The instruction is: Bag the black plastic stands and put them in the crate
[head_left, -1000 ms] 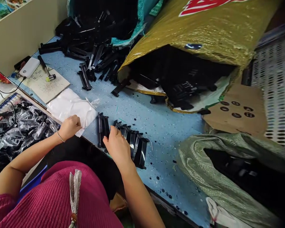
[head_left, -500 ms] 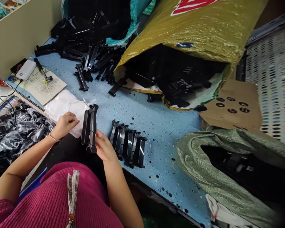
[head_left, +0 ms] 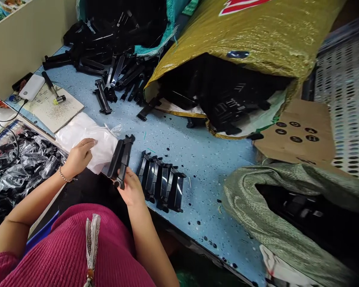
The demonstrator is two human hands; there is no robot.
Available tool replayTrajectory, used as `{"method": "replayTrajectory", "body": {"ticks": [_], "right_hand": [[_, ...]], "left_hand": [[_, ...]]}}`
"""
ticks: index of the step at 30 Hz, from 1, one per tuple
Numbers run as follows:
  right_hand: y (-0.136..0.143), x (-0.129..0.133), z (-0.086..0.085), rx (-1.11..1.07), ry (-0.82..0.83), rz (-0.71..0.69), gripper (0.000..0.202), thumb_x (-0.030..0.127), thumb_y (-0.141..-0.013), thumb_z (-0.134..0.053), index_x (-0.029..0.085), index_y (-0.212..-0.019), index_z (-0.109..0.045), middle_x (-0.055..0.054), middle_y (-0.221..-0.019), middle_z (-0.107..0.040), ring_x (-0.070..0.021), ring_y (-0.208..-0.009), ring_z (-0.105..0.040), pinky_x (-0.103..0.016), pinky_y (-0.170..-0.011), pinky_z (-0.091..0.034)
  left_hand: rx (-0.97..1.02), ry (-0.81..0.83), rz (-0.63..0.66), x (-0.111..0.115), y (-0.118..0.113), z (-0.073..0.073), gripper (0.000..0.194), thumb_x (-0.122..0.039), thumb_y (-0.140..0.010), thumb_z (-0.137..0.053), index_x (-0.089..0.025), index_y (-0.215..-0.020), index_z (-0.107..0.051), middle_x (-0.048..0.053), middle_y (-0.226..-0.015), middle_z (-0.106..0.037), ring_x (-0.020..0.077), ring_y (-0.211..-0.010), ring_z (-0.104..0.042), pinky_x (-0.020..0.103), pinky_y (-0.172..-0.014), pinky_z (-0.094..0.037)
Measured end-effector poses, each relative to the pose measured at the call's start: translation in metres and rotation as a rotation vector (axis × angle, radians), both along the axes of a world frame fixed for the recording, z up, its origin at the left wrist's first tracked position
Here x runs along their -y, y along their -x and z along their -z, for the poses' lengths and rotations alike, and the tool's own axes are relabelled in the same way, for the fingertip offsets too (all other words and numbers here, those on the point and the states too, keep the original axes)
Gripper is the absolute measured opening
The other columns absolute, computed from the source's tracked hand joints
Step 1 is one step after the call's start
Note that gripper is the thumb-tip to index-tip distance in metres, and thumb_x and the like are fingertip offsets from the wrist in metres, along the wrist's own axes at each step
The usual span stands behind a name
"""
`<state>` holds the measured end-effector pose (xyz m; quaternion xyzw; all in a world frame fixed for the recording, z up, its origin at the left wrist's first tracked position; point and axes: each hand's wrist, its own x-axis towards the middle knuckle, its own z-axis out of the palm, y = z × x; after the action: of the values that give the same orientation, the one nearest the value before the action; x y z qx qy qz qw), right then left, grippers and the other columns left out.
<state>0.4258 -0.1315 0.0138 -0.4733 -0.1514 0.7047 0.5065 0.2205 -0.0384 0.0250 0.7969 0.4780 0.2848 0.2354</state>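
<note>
My right hand (head_left: 131,188) holds a long black plastic part (head_left: 121,161), tilted, above the table's front edge. It has two parallel bars and widened ends. My left hand (head_left: 79,159), fingers bent and pressed together, is over a stack of thin clear-white plastic bags (head_left: 88,137); whether a bag is pinched in it I cannot make out. Just right of my right hand, several similar black parts (head_left: 164,181) lie side by side in a row on the blue speckled table (head_left: 209,167).
A yellow woven sack (head_left: 245,36) spills black parts at the back, beside a heap of more parts (head_left: 116,75). At left are a hammer (head_left: 54,88) on a board (head_left: 67,109) and bagged parts (head_left: 26,163). A green sack (head_left: 245,191) and cardboard (head_left: 305,119) are at right.
The black part in my right hand has swung to the right and tilted over. My left hand has drawn slightly left, away from the part, over the plastic bags.
</note>
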Motion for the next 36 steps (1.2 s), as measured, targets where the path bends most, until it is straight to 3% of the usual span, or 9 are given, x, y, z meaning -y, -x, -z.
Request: {"method": "replayTrajectory", "body": {"ticks": [4,7,10,12,18,22,24,29,36], "right_hand": [[-0.002,0.034,-0.007,-0.217,0.109,-0.28,0.039,0.052,-0.075,-0.08,0.019,-0.094,-0.073,-0.005,-0.076,-0.072,-0.0198,-0.068,-0.069,-0.028,-0.055,-0.054],[0.001,0.041,-0.002,-0.424,0.21,-0.419,0.035,0.046,-0.079,-0.077,0.018,-0.1,-0.074,-0.005,-0.081,-0.074,-0.0138,-0.065,-0.065,-0.022,-0.051,-0.054],[0.001,0.03,0.006,-0.482,0.181,-0.382,0.039,0.047,-0.08,-0.078,0.023,-0.11,-0.072,-0.002,-0.093,-0.074,-0.0077,-0.068,-0.06,-0.012,-0.05,-0.053],[0.0,0.02,0.009,-0.485,0.145,-0.358,0.043,0.048,-0.08,-0.079,0.023,-0.115,-0.072,-0.003,-0.098,-0.073,-0.0069,-0.072,-0.058,-0.009,-0.051,-0.054],[0.003,0.017,0.005,-0.503,0.116,-0.272,0.043,0.05,-0.082,-0.078,0.023,-0.115,-0.072,-0.004,-0.102,-0.071,-0.0082,-0.078,-0.058,-0.009,-0.056,-0.059],[0.006,0.023,0.007,-0.611,0.134,-0.266,0.044,0.042,-0.085,-0.078,0.023,-0.123,-0.066,-0.001,-0.099,-0.07,-0.0058,-0.075,-0.056,-0.004,-0.056,-0.057],[0.008,0.022,0.01,-0.706,0.172,-0.276,0.044,0.034,-0.085,-0.08,0.02,-0.123,-0.064,-0.001,-0.099,-0.071,-0.0046,-0.076,-0.057,-0.003,-0.061,-0.058],[0.01,0.019,0.014,-0.827,0.191,-0.179,0.049,0.028,-0.079,-0.085,0.015,-0.122,-0.064,-0.002,-0.102,-0.07,-0.0041,-0.078,-0.058,-0.001,-0.066,-0.058],[0.011,0.02,0.01,-0.779,0.112,-0.189,0.052,0.035,-0.077,-0.088,0.02,-0.122,-0.067,0.0,-0.1,-0.07,-0.0044,-0.077,-0.056,0.0,-0.063,-0.056]], "left_hand": [[0.106,0.1,0.134,-0.006,0.0,-0.002,0.057,-0.005,-0.086,-0.052,-0.019,-0.14,-0.06,0.015,-0.139,-0.059,0.0102,-0.08,-0.065,0.024,-0.072,-0.06],[0.101,0.087,0.273,-0.012,0.009,-0.003,0.067,-0.005,-0.088,-0.051,-0.023,-0.152,-0.049,0.016,-0.146,-0.053,0.0175,-0.103,-0.068,0.028,-0.081,-0.062],[-0.029,-0.024,0.347,-0.011,0.018,-0.004,0.08,0.001,-0.088,-0.044,-0.026,-0.162,-0.031,0.016,-0.155,-0.045,0.0261,-0.138,-0.055,0.037,-0.104,-0.057],[-0.112,-0.096,0.341,-0.006,0.021,-0.006,0.085,0.002,-0.088,-0.042,-0.026,-0.166,-0.021,0.017,-0.159,-0.042,0.0275,-0.144,-0.05,0.041,-0.111,-0.053],[-0.195,-0.15,0.213,0.009,0.022,-0.003,0.088,0.002,-0.089,-0.04,-0.025,-0.168,-0.011,0.019,-0.162,-0.038,0.0301,-0.146,-0.048,0.042,-0.111,-0.054],[-0.09,-0.094,0.095,0.008,0.025,0.003,0.086,0.0,-0.088,-0.045,-0.025,-0.165,-0.019,0.02,-0.157,-0.041,0.0226,-0.117,-0.069,0.035,-0.095,-0.062],[-0.053,-0.095,0.091,0.01,0.022,0.005,0.087,0.0,-0.087,-0.046,-0.026,-0.165,-0.02,0.02,-0.155,-0.043,0.0201,-0.109,-0.07,0.032,-0.09,-0.063],[-0.116,-0.227,0.136,0.019,0.009,0.006,0.093,0.003,-0.086,-0.043,-0.028,-0.167,-0.011,0.019,-0.154,-0.045,0.0294,-0.138,-0.055,0.039,-0.101,-0.06],[-0.055,-0.247,0.095,0.021,0.004,0.002,0.092,0.003,-0.087,-0.044,-0.027,-0.167,-0.01,0.02,-0.154,-0.044,0.0281,-0.138,-0.056,0.036,-0.1,-0.06]]}}
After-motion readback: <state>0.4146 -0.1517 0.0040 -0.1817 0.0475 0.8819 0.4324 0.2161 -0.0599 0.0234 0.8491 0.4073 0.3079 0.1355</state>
